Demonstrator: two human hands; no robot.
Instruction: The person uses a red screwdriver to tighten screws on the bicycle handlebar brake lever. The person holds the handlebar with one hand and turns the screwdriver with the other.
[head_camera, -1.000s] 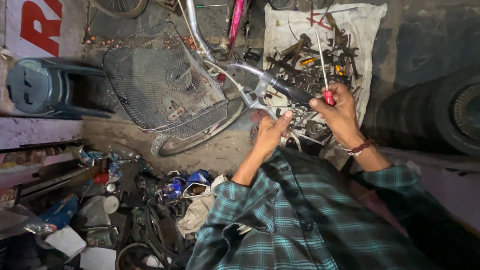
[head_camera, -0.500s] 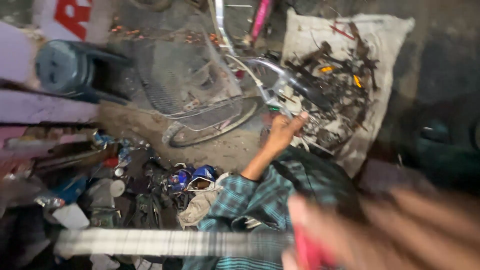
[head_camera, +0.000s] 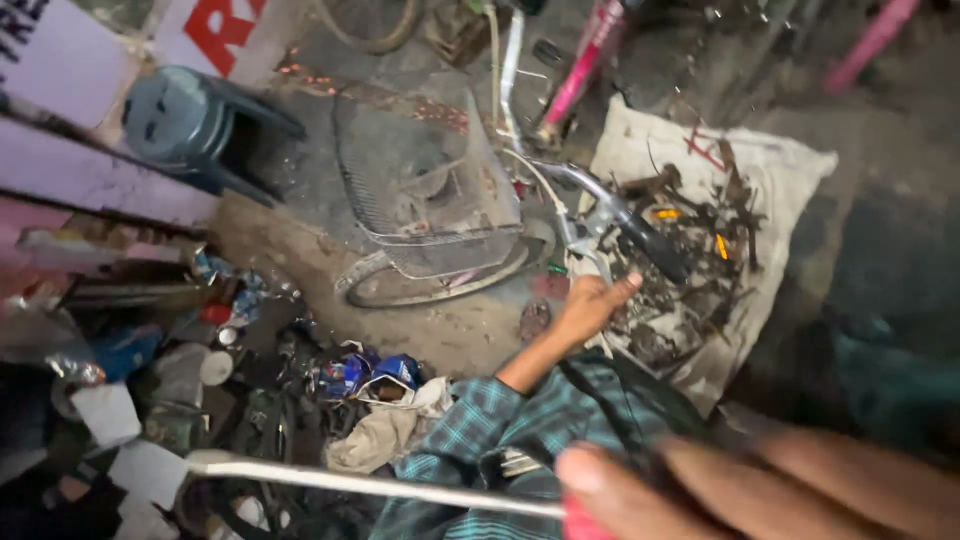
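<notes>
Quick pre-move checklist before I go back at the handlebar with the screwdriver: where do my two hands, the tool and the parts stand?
1. Left hand on the handlebar: ok, it rests by the dark bar end, over the sack.
2. Right hand holding the screwdriver: ok, closed round the red handle, though blurred and close to the camera.
3. Screwdriver tip clear of the work: ok, the shaft points left, over the clutter, far from the handlebar.
4. Loose parts contained on the white sack: ok, piled on it.
5. Wire basket seated on the bike: cannot tell.
</notes>
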